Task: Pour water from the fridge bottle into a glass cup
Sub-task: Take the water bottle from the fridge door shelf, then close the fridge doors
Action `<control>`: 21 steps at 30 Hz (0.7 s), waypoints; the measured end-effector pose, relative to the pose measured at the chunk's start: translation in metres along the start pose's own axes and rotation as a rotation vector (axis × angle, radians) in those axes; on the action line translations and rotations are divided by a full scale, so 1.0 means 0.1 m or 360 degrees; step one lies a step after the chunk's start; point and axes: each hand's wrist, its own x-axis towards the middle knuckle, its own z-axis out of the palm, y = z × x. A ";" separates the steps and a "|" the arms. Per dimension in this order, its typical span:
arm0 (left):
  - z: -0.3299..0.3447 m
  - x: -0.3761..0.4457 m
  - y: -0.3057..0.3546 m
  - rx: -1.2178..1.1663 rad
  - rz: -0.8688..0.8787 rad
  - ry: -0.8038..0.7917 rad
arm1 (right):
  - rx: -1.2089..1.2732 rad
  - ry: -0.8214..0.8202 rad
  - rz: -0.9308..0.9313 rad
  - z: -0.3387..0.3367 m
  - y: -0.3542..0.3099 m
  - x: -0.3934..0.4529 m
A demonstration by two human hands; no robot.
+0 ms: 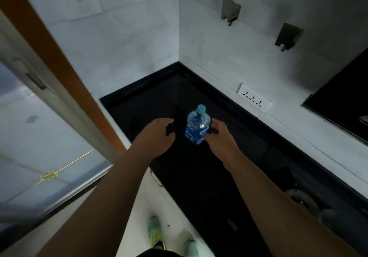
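Left hand and right hand released, fingers spread, flanking upright bottle on counter.

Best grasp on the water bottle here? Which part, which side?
Wrap the bottle around its labelled middle, coming from the right with the right hand, which is already open beside it. It stands upright with its cap on, so a side grip should be steadier than the narrow neck.
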 end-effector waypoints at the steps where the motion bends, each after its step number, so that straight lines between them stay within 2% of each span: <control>1: 0.00 -0.16 -0.04 0.0048 -0.0058 0.0049 | -0.0060 -0.0029 -0.0042 0.03 -0.01 -0.05; 5: 0.07 -0.86 -0.21 0.0392 -0.0119 0.0121 | -0.0165 -0.0289 -0.0177 0.33 -0.08 -0.32; 9: 0.07 -1.68 -0.28 0.0506 -0.0125 0.0217 | -0.0324 -0.0640 -0.0347 0.77 -0.11 -0.69; 14: -0.12 -2.69 -0.26 0.0669 -0.0262 0.0510 | -0.0313 -0.1016 -0.0643 1.18 -0.42 -1.34; 21: -0.42 -3.98 -0.13 0.0626 -0.0306 0.0959 | -0.0132 -0.1256 -0.1003 1.57 -0.95 -2.43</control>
